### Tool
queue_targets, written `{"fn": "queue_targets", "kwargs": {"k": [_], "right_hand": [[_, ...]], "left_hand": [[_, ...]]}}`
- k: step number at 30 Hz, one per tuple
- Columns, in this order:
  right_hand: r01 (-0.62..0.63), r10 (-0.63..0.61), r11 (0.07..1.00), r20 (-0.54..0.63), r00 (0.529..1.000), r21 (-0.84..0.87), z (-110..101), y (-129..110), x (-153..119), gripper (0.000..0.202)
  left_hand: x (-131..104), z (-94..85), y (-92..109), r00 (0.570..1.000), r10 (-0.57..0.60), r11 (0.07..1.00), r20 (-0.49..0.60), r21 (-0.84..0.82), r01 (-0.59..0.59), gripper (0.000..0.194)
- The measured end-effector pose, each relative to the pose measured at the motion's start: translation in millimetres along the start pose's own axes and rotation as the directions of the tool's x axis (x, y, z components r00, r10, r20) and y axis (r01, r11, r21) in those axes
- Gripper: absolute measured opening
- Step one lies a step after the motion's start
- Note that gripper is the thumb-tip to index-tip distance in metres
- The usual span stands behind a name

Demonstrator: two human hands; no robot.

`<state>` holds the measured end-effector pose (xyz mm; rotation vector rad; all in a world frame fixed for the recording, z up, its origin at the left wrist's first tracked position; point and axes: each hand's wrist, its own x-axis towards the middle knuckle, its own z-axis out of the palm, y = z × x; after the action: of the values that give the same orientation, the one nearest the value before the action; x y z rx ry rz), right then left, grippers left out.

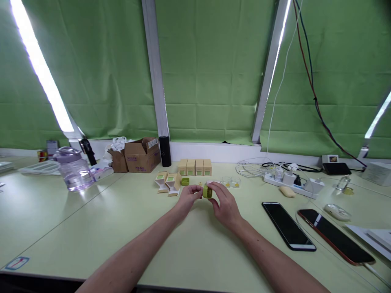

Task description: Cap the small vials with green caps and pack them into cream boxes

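Note:
A small olive-green container (207, 192) is held up on its side between my hands, above the middle of the table. My right hand (225, 204) grips it with the thumb below and the fingers above. My left hand (187, 200) is closed at its left side, fingertips pinched; what they hold, if anything, is too small to make out. Just behind lies a green square piece (185, 181). Two opened cardboard boxes (173, 183) stand left of it, and a row of several closed small boxes (199, 167) is farther back. Clear round cups (230, 182) with yellow bits sit behind my right hand.
Two phones (288, 226) lie at the right, near a power strip (293, 184) with cables. A purple-lidded jug (74, 169), a brown carton (142, 155) and a black cylinder (165, 151) stand at the back left.

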<state>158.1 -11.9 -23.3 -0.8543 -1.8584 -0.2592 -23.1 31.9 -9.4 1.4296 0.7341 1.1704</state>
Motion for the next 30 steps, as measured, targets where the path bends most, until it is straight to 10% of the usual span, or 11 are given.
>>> {"fn": "queue_targets", "kwargs": {"k": [30], "right_hand": [[-0.041,0.04,0.998,0.006,0.999,0.054,-0.9,0.2,0.9,0.054]], "left_hand": [[3.0,-3.1,-1.6,0.998,-0.042,0.998,-0.037,-0.052,0.04,0.032]]}}
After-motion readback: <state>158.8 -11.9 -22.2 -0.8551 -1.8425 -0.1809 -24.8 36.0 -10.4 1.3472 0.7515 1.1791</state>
